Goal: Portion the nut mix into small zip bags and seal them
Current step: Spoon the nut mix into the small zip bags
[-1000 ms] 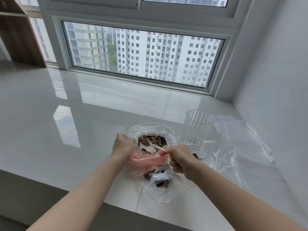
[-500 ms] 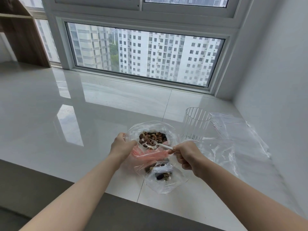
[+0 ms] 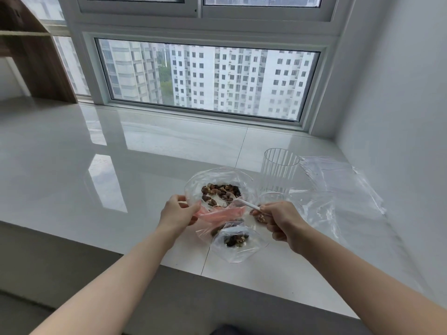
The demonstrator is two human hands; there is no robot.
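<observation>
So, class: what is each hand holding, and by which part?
Left hand pinches the near rim of the clear plastic bag of nut mix. Right hand grips the white plastic spoon by its handle end.

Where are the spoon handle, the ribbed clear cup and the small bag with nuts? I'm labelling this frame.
spoon handle [image 3: 249,204], head view, middle of the white stick.
ribbed clear cup [image 3: 278,175], head view, its side wall.
small bag [image 3: 238,253], head view, clear plastic below the nuts.
</observation>
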